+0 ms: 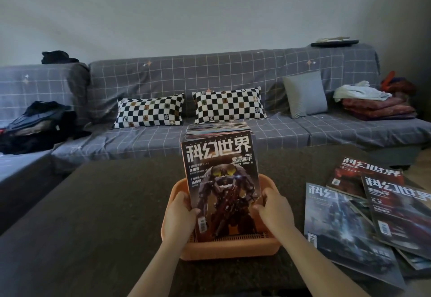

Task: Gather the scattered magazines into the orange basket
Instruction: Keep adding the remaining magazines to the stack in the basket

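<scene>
Standing upright in the orange basket point(224, 249), at 6 o'clock of the view on a dark tabletop point(93, 215): one stack of magazines point(220, 180), front cover showing a dark armoured robot under large white Chinese title characters, the page edges of further issues visible behind it at 12 o'clock.

Left hand point(180, 215): at 9 o'clock of the stack, thumb curled over the front cover near a barcode, fingers wrapped round the left edge, gripping it.

Right hand point(274, 210): at 3 o'clock of the stack, thumb pressed on the cover, fingers closed round the right edge, gripping it.

Loose magazines point(363, 217): several overlapping issues lying flat on the tabletop at 3 o'clock of the basket, apart from it; a red cover farthest back, a blue-grey cover nearest the basket.

Sofa point(210, 100): grey, white grid pattern, across the far side at 12 o'clock. On it: two black-and-white checked cushions point(149, 112), one plain grey cushion point(305, 93), dark clothing point(35, 124) at 9 o'clock, folded red bedding point(377, 107) with pale cloth on top at 2 o'clock.
</scene>
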{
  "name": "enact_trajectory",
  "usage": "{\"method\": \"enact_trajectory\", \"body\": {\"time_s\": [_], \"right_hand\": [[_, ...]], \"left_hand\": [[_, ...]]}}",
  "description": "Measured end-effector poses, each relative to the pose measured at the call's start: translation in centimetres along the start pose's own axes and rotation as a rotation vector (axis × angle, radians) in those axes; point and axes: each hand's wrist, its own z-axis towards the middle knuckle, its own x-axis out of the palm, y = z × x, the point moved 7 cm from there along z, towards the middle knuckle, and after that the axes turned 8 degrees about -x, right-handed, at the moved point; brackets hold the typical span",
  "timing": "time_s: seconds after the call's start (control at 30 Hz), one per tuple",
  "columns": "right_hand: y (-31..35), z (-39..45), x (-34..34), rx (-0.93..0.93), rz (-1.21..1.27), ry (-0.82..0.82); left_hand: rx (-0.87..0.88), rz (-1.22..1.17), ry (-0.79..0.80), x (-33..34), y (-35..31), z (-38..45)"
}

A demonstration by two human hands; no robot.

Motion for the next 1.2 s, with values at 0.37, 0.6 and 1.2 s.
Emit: {"method": "enact_trajectory", "body": {"time_s": [0.37, 0.6, 1.2], "right_hand": [[-0.1, -0.1, 1.1, -0.003, -0.123, 0.059], [-0.2, -0.3, 1.0, -0.024, -0.119, 0.098], [-1.2, -4.5, -3.4, -0.217, 0.291, -0.214]], "left_hand": [[-0.009, 0.051, -0.096, -0.2, -0.3, 0.0], [-0.013, 0.077, -0.113, -0.3, -0.2, 0.1], [0.271, -0.044, 0.185, 6.5, -6.5, -7.1]]}}
